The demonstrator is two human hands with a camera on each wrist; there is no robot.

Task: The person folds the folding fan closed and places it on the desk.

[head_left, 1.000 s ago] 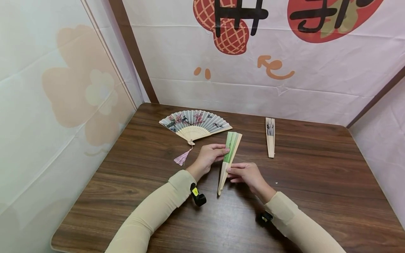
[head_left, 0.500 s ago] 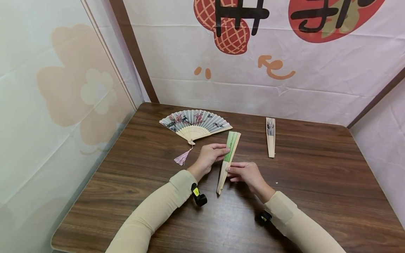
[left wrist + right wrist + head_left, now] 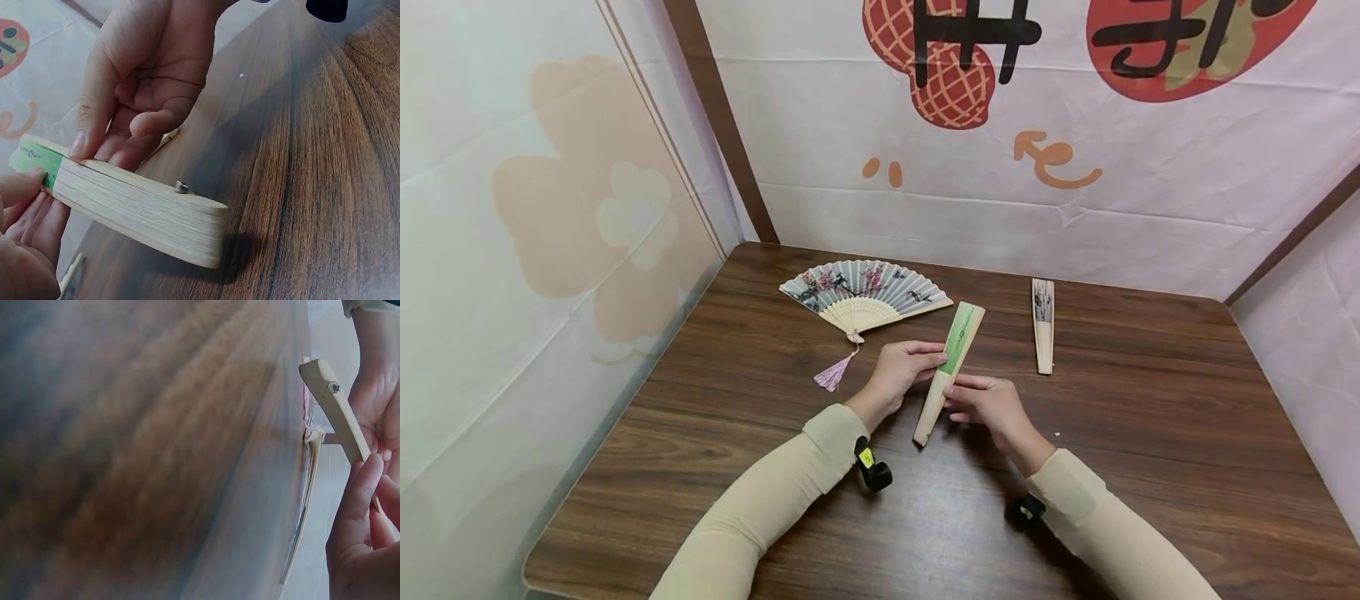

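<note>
Both hands grasp a closed green fan [image 3: 948, 369] above the worktop [image 3: 1150, 433]: left hand [image 3: 898, 372] pinching mid-length, right hand [image 3: 988, 404] opposite. Uneven pulling could tear its paper leaf.

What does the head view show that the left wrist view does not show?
Only the head view shows the open fan with its pink tassel, the second closed fan lying apart on the table, and both sleeves.

Only the left wrist view shows the rivet near the butt end of the green fan and the stacked edges of its slats.

Both show the left hand and the right hand holding the closed green fan above the wooden table.
</note>
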